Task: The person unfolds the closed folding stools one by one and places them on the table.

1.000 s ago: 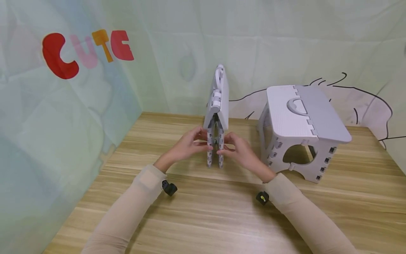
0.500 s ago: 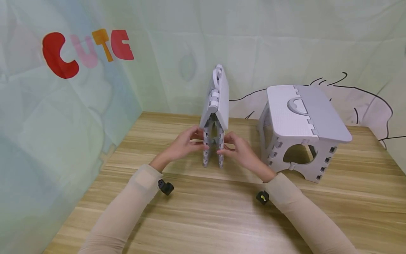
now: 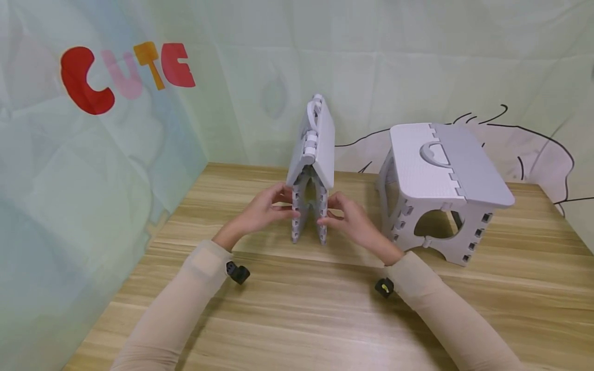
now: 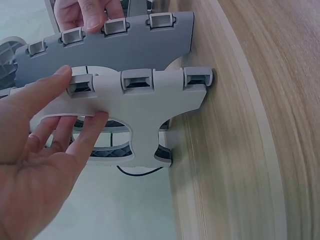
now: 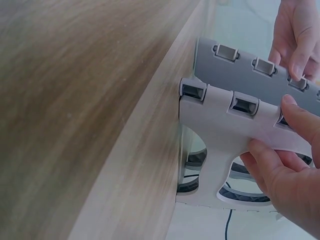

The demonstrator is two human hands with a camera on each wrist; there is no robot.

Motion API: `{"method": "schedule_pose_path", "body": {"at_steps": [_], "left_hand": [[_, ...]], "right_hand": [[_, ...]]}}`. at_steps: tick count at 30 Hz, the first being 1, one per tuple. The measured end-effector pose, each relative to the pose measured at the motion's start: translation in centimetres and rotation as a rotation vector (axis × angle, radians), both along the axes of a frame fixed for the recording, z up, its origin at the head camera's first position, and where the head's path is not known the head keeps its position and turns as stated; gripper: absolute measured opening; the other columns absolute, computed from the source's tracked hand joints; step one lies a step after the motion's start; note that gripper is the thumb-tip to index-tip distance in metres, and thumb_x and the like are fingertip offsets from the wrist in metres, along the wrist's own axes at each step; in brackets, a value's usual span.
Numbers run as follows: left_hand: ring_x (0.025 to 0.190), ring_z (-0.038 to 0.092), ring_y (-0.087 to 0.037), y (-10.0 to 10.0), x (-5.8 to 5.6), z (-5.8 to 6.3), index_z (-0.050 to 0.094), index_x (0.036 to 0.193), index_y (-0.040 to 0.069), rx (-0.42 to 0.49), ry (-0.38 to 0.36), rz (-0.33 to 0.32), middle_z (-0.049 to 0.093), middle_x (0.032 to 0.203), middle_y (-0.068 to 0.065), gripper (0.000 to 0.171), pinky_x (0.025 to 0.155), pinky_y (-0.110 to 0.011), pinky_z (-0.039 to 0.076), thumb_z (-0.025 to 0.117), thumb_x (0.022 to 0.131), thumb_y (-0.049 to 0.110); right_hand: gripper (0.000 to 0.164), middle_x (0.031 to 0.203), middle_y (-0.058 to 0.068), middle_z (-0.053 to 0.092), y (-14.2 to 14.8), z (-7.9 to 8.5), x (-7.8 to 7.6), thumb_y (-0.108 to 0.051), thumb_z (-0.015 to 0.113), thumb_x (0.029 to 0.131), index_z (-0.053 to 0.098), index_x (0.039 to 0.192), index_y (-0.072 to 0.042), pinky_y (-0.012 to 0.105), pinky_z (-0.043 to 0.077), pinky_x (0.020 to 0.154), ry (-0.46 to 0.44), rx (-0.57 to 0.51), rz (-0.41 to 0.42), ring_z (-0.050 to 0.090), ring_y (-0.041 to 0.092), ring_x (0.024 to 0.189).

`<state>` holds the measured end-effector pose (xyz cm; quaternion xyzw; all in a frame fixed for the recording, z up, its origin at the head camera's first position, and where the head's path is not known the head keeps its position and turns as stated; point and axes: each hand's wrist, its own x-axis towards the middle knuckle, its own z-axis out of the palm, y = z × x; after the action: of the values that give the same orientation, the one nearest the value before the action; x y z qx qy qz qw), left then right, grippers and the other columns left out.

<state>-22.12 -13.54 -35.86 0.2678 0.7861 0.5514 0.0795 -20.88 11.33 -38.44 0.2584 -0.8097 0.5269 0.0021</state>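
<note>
A grey and white plastic folding stool [image 3: 325, 149] stands upright in the middle of the table, partly unfolded. Its two top halves slope like a steep roof, and its leg panels stand a little apart. On its left side my left hand [image 3: 266, 208] grips one leg panel [image 4: 145, 100], thumb at the hinged edge and fingers in the cut-out. My right hand [image 3: 350, 219] pinches the opposite leg panel [image 5: 215, 120] the same way, thumb on the edge and fingers at the opening. A carry handle [image 3: 313, 114] shows along the ridge.
To the right stands a second stool [image 3: 422, 170] of the same kind, fully unfolded with a flat top. The wooden table [image 3: 297, 319] meets a printed cloth backdrop [image 3: 250, 103] behind and at left. A small black device sits at each sleeve cuff.
My left hand has moved left with its leg panel, widening the gap between the panels and spreading the top halves. The right hand has stayed nearly still.
</note>
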Motion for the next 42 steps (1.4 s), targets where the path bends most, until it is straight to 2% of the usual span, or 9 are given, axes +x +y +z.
{"method": "schedule_pose_path", "body": {"at_steps": [8,32,42], "left_hand": [[0.120,0.055,-0.038,-0.6,0.0,0.1,0.049,0.127,-0.009,-0.009,0.001,-0.008,0.056,0.125,-0.023,0.047,0.101,-0.043,0.049,0.074,0.087,-0.005],[0.121,0.054,-0.038,-2.3,0.1,0.3,0.049,0.129,-0.010,-0.008,-0.008,0.007,0.055,0.125,-0.024,0.049,0.102,-0.044,0.048,0.073,0.086,-0.007],[0.122,0.053,-0.039,-2.9,-0.1,0.3,0.048,0.127,-0.011,-0.006,-0.010,-0.005,0.054,0.126,-0.025,0.047,0.100,-0.041,0.050,0.071,0.087,-0.009]], "right_hand": [[0.039,0.120,0.025,0.064,0.1,0.0,0.0,-0.005,0.078,0.085,0.055,0.114,0.007,0.045,0.051,0.098,0.022,0.031,-0.005,0.060,0.041,0.118],[0.038,0.115,0.026,0.065,0.0,-0.1,0.0,-0.002,0.078,0.084,0.055,0.112,0.009,0.045,0.053,0.095,0.057,0.009,0.010,0.062,0.041,0.114],[0.037,0.116,0.026,0.064,-0.1,-0.1,0.0,0.001,0.077,0.084,0.054,0.112,0.010,0.043,0.052,0.096,0.015,-0.005,0.008,0.063,0.037,0.111]]}}
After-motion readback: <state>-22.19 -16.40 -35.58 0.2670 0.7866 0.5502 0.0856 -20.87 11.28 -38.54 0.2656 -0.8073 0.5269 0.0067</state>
